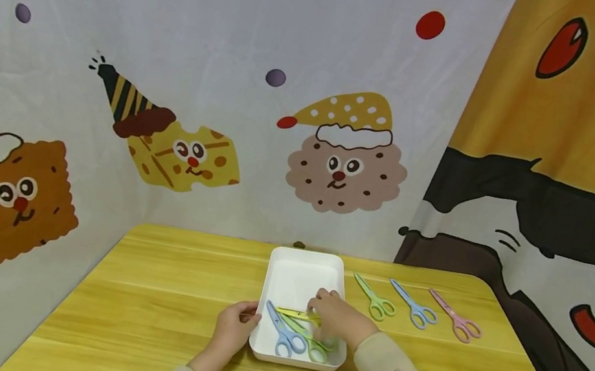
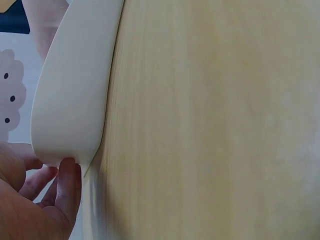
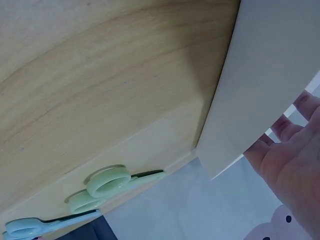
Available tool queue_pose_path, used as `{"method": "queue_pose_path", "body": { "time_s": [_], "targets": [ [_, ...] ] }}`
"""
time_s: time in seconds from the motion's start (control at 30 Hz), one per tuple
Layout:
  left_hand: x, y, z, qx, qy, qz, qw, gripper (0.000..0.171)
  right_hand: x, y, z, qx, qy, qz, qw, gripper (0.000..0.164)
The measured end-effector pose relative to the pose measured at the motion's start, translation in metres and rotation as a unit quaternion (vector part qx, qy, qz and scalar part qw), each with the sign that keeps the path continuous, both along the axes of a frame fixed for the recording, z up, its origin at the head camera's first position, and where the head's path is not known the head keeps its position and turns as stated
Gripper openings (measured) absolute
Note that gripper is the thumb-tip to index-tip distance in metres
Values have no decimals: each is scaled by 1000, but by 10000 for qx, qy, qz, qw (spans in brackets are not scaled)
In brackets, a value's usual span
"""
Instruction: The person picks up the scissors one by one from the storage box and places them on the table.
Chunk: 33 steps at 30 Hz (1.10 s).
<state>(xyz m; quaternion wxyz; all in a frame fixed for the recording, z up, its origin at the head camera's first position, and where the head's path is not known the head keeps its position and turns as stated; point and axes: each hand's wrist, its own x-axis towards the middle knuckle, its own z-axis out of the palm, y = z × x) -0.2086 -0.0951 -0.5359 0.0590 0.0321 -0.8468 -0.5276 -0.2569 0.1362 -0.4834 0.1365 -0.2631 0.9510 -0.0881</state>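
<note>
A white tray stands on the table, holding blue scissors, green scissors and yellow scissors at its near end. My left hand holds the tray's left side; in the left wrist view its thumb and fingers meet the tray's wall. Over the right rim, my right hand reaches into the tray with bent fingers, beside the yellow scissors' handles. The hand partly covers those handles, and I cannot tell whether it grips them. In the right wrist view, the fingertips are hidden behind the tray's wall.
Right of the tray, green scissors, blue scissors and pink scissors lie in a row on the wooden table. A cloth with cartoon prints hangs behind the table's far edge.
</note>
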Motion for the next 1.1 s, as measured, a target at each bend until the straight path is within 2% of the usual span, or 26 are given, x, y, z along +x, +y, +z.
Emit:
{"method": "queue_pose_path", "body": {
  "time_s": [0.43,0.77,1.1],
  "targets": [
    [1,1,3,-21,28,2,10000,25,-2,-2,8,141,-335,-70,9993,45],
    [1,1,3,9,-24,29,10000,25,-5,-1,13,434,-777,-271,9957,60],
    [1,1,3,39,-9,28,10000,25,-7,-2,12,322,-835,-265,9956,59]
  ]
}}
